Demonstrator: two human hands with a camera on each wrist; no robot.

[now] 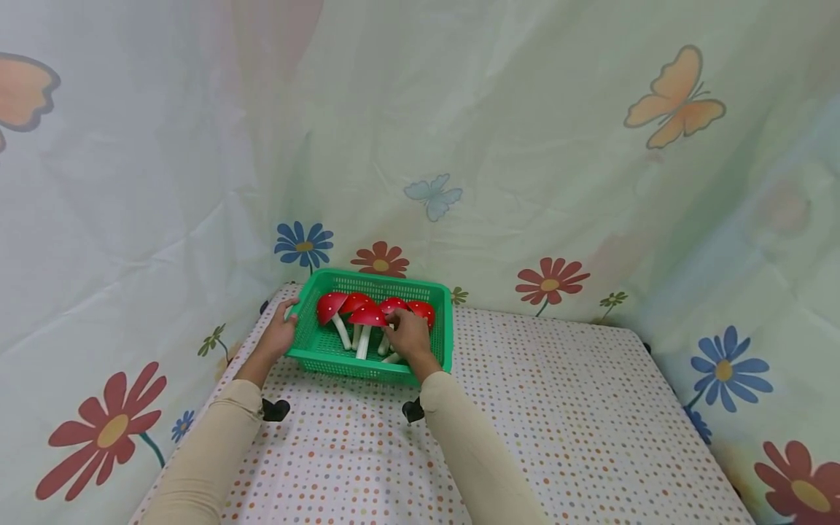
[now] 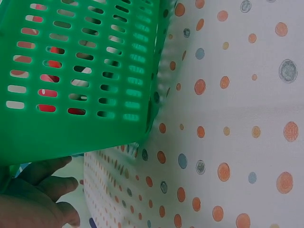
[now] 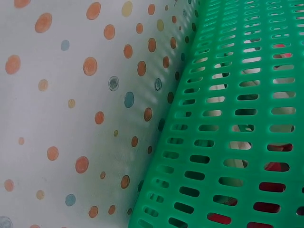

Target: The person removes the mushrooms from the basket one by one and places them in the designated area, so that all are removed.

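A green plastic basket (image 1: 354, 368) with slotted walls stands on the table and holds several toy mushrooms with white-dotted red caps and white stems. My left hand (image 1: 278, 334) grips the basket's left rim; in the left wrist view its fingers (image 2: 54, 187) curl under the edge. Over the right half of the basket, my right hand (image 1: 412, 339) reaches in. Its thumb and fingertips pinch the cap edge of the front toy mushroom (image 1: 367, 315), whose stem points toward me. Another mushroom (image 1: 332, 308) leans at the left, and one more (image 1: 423, 312) is partly behind the right hand.
The table wears a white cloth (image 1: 558, 408) with coloured dots, stretching right of the basket. Pale curtains (image 1: 512, 182) printed with flowers and butterflies close off the back and sides. Dark devices (image 1: 275, 410) sit at both wrists.
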